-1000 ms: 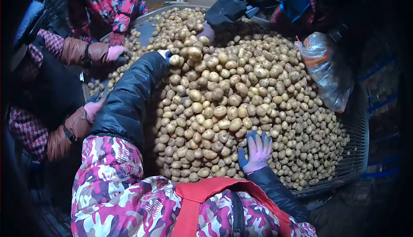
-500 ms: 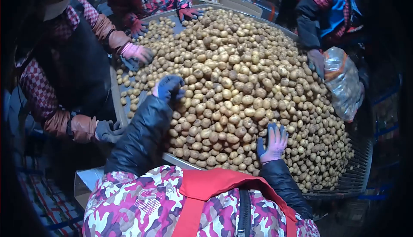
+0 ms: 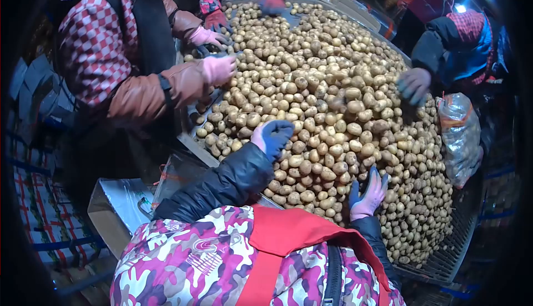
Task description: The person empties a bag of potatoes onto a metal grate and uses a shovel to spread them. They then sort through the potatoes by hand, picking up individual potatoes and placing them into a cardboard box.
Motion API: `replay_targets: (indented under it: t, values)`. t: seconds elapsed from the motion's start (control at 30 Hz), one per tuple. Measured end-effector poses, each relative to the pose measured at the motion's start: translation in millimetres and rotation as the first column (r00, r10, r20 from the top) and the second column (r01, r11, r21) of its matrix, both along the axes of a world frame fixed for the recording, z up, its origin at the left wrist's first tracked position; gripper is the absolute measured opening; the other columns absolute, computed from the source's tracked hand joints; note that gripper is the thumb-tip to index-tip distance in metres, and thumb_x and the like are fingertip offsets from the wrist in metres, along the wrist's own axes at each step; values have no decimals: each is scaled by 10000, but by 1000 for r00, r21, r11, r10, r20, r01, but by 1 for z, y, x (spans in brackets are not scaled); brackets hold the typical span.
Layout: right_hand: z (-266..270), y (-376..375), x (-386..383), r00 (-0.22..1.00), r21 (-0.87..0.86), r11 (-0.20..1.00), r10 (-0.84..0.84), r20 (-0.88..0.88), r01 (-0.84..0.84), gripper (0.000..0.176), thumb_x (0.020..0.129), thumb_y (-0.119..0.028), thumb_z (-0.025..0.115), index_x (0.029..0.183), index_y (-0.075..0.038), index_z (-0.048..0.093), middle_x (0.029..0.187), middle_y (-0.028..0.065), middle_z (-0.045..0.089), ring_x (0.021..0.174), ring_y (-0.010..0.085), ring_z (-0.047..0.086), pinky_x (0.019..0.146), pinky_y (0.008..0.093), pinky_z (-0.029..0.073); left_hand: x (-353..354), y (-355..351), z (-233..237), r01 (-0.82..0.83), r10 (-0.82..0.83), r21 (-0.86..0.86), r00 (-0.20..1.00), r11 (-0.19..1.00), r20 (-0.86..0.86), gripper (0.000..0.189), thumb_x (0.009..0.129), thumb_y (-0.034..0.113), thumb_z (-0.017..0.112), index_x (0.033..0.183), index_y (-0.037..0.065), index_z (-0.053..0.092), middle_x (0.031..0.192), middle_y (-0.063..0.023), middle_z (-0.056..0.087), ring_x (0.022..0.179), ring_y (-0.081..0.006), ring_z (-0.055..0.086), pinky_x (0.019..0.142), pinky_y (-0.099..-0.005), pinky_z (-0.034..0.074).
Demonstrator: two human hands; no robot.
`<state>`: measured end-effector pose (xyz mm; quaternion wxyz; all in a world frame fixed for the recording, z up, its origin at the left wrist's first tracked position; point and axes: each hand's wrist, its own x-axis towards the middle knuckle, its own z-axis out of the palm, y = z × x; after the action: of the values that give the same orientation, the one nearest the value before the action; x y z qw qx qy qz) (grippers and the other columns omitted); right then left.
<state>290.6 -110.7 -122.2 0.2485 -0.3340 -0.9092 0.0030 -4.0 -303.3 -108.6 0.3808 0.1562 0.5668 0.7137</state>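
A large heap of potatoes (image 3: 322, 92) lies in front of me. My left hand (image 3: 273, 138), in a pink glove with blue-grey fingers, rests on the heap's near left side. It is cupped loosely with the fingertips bent down, and no potato shows in it. My right hand (image 3: 368, 196), in a matching glove, lies on the potatoes near the front edge. Its fingers are spread and it grips nothing.
The metal table (image 3: 195, 146) has a raised rim, and a slatted grate (image 3: 463, 234) is at its right. Co-workers' gloved hands (image 3: 219, 68) touch the heap at left and back. A bag of potatoes (image 3: 459, 134) stands at right; a cardboard box (image 3: 108, 217) is lower left.
The view has shifted. My left hand has come closer to my right hand over the heap. The left co-worker's arm now reaches onto the potatoes. The right co-worker's hand has left the bag.
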Motion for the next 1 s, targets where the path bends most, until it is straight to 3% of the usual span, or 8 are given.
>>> replay_targets:
  t: [0.07, 0.1, 0.2, 0.4, 0.5, 0.63, 0.9, 1.0]
  values:
    - [1, 1, 4, 998, 31, 999, 24, 51, -25, 710, 876, -314, 703, 1494, -69, 455, 1488, 139, 472, 1475, 446, 281, 1186, 597, 221, -3, -4, 10, -116, 20, -94, 724, 989, -689, 545, 941, 309, 721, 1397, 60, 557, 1083, -113, 668, 975, -211, 661, 855, -292, 528]
    - [4, 0, 4, 997, 24, 999, 30, 66, -32, 709, 884, -307, 692, 1503, -62, 449, 1474, 151, 478, 1474, 460, 275, 1186, 599, 219, -6, -9, 20, -223, -36, -118, 342, 968, -939, 618, 894, 351, 740, 1431, 121, 536, 1275, -153, 627, 1213, -307, 584, 1049, -464, 448]
    - [2, -1, 6, 997, 24, 999, 31, 72, -33, 695, 896, -308, 668, 1506, -54, 451, 1442, 180, 488, 1475, 472, 262, 1186, 613, 206, -14, -12, 1, -297, -417, -446, 157, 844, -895, 707, 850, 465, 713, 1485, 256, 483, 1496, -99, 483, 1425, -367, 390, 1132, -724, 188]
    - [-4, 1, 1, 998, 55, 998, 8, 62, -11, 667, 900, -302, 641, 1488, -37, 469, 1399, 231, 490, 1464, 488, 277, 1175, 652, 196, -56, 7, -6, -335, -486, -459, 4, 823, -874, 753, 785, 441, 761, 1478, 340, 485, 1571, -86, 403, 1472, -345, 345, 1143, -737, 126]
    - [-2, -1, 3, 997, 61, 998, 2, 72, -7, 656, 880, -301, 652, 1460, -39, 495, 1393, 215, 500, 1453, 480, 296, 1165, 665, 203, -81, 30, -12, -516, -585, -513, 26, 686, -810, 815, 735, 410, 804, 1480, 334, 482, 1580, -99, 382, 1482, -342, 327, 1165, -702, 174]
    - [3, -4, 0, 995, 31, 999, -24, 98, 21, 650, 884, -329, 634, 1459, -57, 503, 1406, 197, 507, 1449, 467, 303, 1165, 653, 213, -138, 45, -7, -492, -494, -573, 294, 655, -818, 793, 785, 403, 787, 1502, 363, 450, 1598, -151, 334, 1482, -364, 316, 1196, -621, 226]
    - [6, -5, 0, 997, 8, 1000, -12, 79, 11, 664, 883, -345, 627, 1471, -63, 498, 1360, 195, 528, 1441, 474, 314, 1165, 658, 209, -191, 59, -1, -575, -269, -677, 636, 459, -723, 651, 930, 593, 576, 1499, 289, 490, 1614, -184, 328, 1482, -374, 326, 1167, -607, 271]
    - [5, -4, 1, 996, 3, 1000, -18, 90, 17, 669, 883, -353, 626, 1474, -66, 496, 1345, 193, 535, 1443, 477, 313, 1163, 664, 206, -188, 52, -29, -631, -250, -641, 600, 437, -760, 652, 941, 587, 545, 1489, 238, 494, 1623, -151, 323, 1480, -346, 332, 1159, -633, 251]
